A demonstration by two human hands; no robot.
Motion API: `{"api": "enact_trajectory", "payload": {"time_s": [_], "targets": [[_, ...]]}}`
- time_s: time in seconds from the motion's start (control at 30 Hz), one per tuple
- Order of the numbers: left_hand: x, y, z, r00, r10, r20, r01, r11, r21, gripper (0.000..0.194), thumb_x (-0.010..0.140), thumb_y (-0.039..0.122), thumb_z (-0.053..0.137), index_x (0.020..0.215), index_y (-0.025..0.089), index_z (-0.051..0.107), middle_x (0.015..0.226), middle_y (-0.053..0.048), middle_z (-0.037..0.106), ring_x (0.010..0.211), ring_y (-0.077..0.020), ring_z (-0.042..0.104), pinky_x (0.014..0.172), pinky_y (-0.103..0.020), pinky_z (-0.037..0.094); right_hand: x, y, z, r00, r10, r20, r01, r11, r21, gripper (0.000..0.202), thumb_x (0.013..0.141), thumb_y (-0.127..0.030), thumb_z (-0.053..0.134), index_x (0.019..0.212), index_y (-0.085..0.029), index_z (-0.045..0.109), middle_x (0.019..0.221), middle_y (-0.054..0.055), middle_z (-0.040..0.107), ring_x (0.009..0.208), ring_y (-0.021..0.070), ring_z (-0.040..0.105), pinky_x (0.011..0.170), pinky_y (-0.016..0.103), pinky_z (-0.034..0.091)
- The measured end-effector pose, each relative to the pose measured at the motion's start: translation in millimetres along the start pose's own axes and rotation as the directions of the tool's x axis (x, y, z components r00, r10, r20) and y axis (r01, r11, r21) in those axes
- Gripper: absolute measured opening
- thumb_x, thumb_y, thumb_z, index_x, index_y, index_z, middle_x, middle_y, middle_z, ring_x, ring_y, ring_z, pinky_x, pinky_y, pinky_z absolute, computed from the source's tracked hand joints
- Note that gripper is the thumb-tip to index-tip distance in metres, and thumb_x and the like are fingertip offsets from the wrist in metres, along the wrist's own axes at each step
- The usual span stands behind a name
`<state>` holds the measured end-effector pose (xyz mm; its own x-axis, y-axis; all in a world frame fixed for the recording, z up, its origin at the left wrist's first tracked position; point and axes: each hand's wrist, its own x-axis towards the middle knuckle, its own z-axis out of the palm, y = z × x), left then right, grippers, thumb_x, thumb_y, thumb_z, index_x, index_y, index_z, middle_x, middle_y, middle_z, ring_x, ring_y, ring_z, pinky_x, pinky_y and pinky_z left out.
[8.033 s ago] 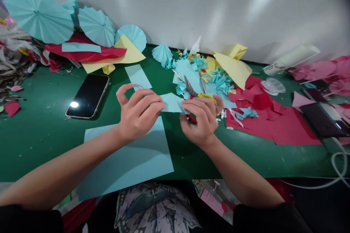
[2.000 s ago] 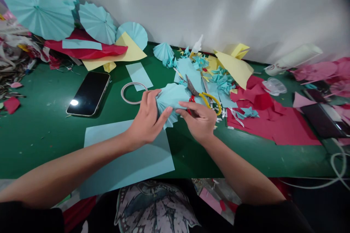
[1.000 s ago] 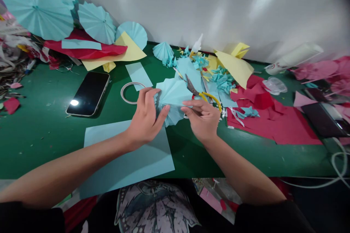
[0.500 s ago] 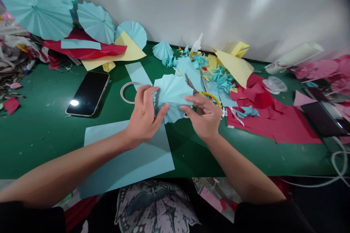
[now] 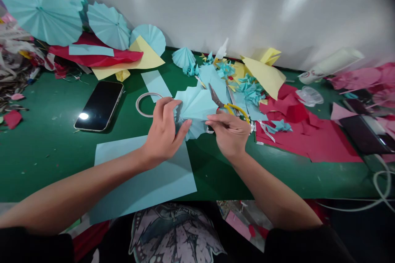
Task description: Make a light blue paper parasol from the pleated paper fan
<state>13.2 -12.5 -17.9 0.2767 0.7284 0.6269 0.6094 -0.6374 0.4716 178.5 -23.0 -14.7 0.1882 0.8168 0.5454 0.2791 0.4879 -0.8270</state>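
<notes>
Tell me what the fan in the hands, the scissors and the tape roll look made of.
Fan: matte paper, by its crisp pleats.
Scissors: dull grey blades, likely metal; smooth yellow handle, probably plastic.
Tape roll: a pale, smooth ring, perhaps plastic or card; the look leaves it open.

Reaches forward with the left forearm (image 5: 101,176) and right forearm (image 5: 274,193) bare and slanting inward. Curves the fingers of the left hand (image 5: 163,131), with the thumb spread apart and pointing inward. On the right hand (image 5: 231,134), pinches thumb and forefinger together and curls the other fingers.
</notes>
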Motion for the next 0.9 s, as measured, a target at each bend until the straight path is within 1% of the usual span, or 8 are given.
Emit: {"api": "enact_trajectory", "payload": {"time_s": [0.2, 0.33, 0.4, 0.5, 0.57, 0.63, 0.8, 0.9], "targets": [[0.0, 0.1, 0.2, 0.999, -0.016, -0.051, 0.015, 0.999, -0.031, 0.041, 0.082, 0.029, 0.052, 0.117, 0.016, 0.034, 0.111, -0.014, 0.036, 0.108, -0.0271, 0.039, 0.087, -0.043, 0.041, -0.2, 9.4, 4.5, 0.976, 0.212, -0.041, -0.203, 0.966, 0.162, 0.015, 0.06, -0.015, 0.073, 0.067, -0.028, 0.07, 0.062, -0.007, 0.067, 0.056, 0.0084, 0.059, 0.05, 0.021, 0.048], [1.6, -3.4, 1.9, 0.979, -0.202, -0.029, 0.188, 0.948, -0.256, 0.043, 0.077, 0.032, 0.058, 0.113, 0.02, 0.037, 0.113, -0.012, 0.035, 0.106, -0.0247, 0.042, 0.075, -0.035, 0.046, 3.6, 11.3, 5.1, 0.954, 0.298, -0.044, -0.274, 0.917, 0.289, 0.013, 0.058, -0.015, 0.073, 0.063, -0.026, 0.068, 0.06, -0.007, 0.065, 0.057, 0.0075, 0.059, 0.054, 0.021, 0.048], [4.3, -5.8, 3.4, 0.93, -0.368, 0.01, 0.331, 0.824, -0.461, 0.043, 0.075, 0.032, 0.06, 0.111, 0.022, 0.039, 0.114, -0.01, 0.036, 0.103, -0.0211, 0.045, 0.071, -0.029, 0.047, 6.9, 11.5, 4.3, 0.94, 0.336, -0.06, -0.296, 0.89, 0.347, 0.012, 0.057, -0.015, 0.072, 0.061, -0.025, 0.067, 0.058, -0.007, 0.064, 0.058, 0.0071, 0.058, 0.057, 0.02, 0.048], [10.7, -8.6, 5.1, 0.793, -0.573, 0.207, 0.509, 0.437, -0.741, 0.037, 0.076, 0.033, 0.06, 0.107, 0.023, 0.044, 0.107, -0.005, 0.045, 0.092, -0.0146, 0.051, 0.068, -0.023, 0.046, 11.1, 12.5, 2.1, 0.923, 0.382, -0.05, -0.335, 0.861, 0.382, 0.011, 0.055, -0.017, 0.072, 0.059, -0.024, 0.065, 0.055, -0.007, 0.061, 0.055, 0.0066, 0.055, 0.055, 0.021, 0.047], [14.6, -9.9, 5.4, 0.711, -0.573, 0.407, 0.576, 0.143, -0.805, 0.029, 0.077, 0.036, 0.058, 0.101, 0.021, 0.051, 0.092, -0.002, 0.052, 0.078, -0.0111, 0.054, 0.063, -0.021, 0.046, 12.3, 13.6, 0.7, 0.918, 0.395, -0.032, -0.355, 0.855, 0.379, 0.01, 0.055, -0.019, 0.073, 0.058, -0.023, 0.064, 0.055, -0.007, 0.059, 0.054, 0.0064, 0.054, 0.055, 0.021, 0.046], [16.6, -11.1, 5.4, 0.656, -0.523, 0.544, 0.614, -0.049, -0.788, 0.021, 0.076, 0.035, 0.06, 0.089, 0.019, 0.057, 0.078, 0.0, 0.055, 0.065, -0.0085, 0.053, 0.058, -0.02, 0.045, 12.3, 14.5, 0.0, 0.914, 0.405, -0.031, -0.367, 0.854, 0.368, 0.012, 0.054, -0.022, 0.074, 0.057, -0.023, 0.063, 0.056, -0.007, 0.059, 0.055, 0.0064, 0.053, 0.055, 0.021, 0.044], [16.5, -13.2, 3.9, 0.601, -0.467, 0.649, 0.637, -0.21, -0.742, 0.015, 0.071, 0.029, 0.067, 0.073, 0.017, 0.059, 0.064, 0.003, 0.055, 0.057, -0.0073, 0.053, 0.053, -0.018, 0.045, 9.8, 13.3, 2.4, 0.897, 0.438, -0.061, -0.381, 0.836, 0.396, 0.019, 0.051, -0.029, 0.078, 0.059, -0.023, 0.063, 0.056, -0.007, 0.057, 0.054, 0.0064, 0.051, 0.053, 0.021, 0.043], [18.6, -12.6, 0.8, 0.572, -0.488, 0.659, 0.657, -0.208, -0.725, 0.015, 0.072, 0.031, 0.066, 0.072, 0.018, 0.059, 0.062, 0.004, 0.055, 0.054, -0.0075, 0.053, 0.048, -0.018, 0.043, 7.8, 10.9, 4.1, 0.87, 0.487, 0.08, -0.469, 0.767, 0.437, 0.019, 0.05, -0.031, 0.079, 0.062, -0.024, 0.064, 0.049, -0.009, 0.052, 0.045, 0.0041, 0.043, 0.044, 0.018, 0.037]]}}
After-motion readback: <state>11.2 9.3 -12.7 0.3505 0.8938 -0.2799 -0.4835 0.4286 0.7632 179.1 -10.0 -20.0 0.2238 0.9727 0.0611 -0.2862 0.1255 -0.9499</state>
